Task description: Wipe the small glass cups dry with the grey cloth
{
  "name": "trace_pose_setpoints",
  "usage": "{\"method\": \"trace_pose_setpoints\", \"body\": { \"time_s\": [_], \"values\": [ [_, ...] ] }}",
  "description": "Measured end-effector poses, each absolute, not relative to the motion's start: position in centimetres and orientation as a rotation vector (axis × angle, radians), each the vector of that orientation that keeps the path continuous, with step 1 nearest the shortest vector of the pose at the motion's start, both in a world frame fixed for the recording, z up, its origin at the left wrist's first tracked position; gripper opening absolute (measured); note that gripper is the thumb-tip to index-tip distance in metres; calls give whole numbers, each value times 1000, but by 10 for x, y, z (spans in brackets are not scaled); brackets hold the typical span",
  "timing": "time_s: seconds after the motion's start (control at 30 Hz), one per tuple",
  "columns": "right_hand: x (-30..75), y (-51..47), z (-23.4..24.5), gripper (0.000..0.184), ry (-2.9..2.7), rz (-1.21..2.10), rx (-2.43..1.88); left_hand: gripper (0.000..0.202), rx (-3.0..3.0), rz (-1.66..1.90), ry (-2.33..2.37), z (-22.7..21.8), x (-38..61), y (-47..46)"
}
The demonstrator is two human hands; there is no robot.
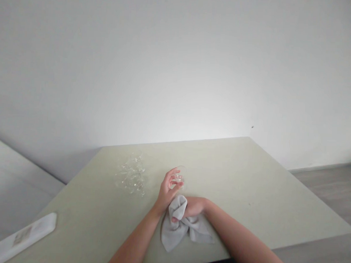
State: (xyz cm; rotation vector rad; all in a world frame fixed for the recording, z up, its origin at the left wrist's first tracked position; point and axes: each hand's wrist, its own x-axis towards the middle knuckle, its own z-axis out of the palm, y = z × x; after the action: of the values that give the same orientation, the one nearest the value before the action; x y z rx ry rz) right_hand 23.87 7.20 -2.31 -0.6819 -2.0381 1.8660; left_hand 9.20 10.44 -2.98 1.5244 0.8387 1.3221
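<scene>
My left hand (pixel 169 189) is closed around a small clear drinking glass (pixel 179 178), held above the table in front of me. Its rim faces up and away, and the glass is so transparent that its full outline is hard to make out. Just nearer to me, my right hand (pixel 193 207) grips a light grey cloth (pixel 177 231). The cloth is bunched at the fingers, and its loose ends hang down towards the table's near edge. My two hands are close together, with the cloth by my left wrist.
Several clear glass pieces (pixel 132 175) stand in a cluster on the pale table (pixel 237 179), left of my hands. A white box-like object (pixel 25 235) with a printed patch lies at the lower left edge. A white wall (pixel 177 70) rises behind the table.
</scene>
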Motion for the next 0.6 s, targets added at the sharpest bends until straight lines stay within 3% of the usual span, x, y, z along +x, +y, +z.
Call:
{"method": "trace_pose_setpoints", "body": {
  "time_s": [0.6],
  "values": [
    [243,68,-12,35,-1930,1854,-726,61,1520,1286,857,-27,95,102]
  ]
}}
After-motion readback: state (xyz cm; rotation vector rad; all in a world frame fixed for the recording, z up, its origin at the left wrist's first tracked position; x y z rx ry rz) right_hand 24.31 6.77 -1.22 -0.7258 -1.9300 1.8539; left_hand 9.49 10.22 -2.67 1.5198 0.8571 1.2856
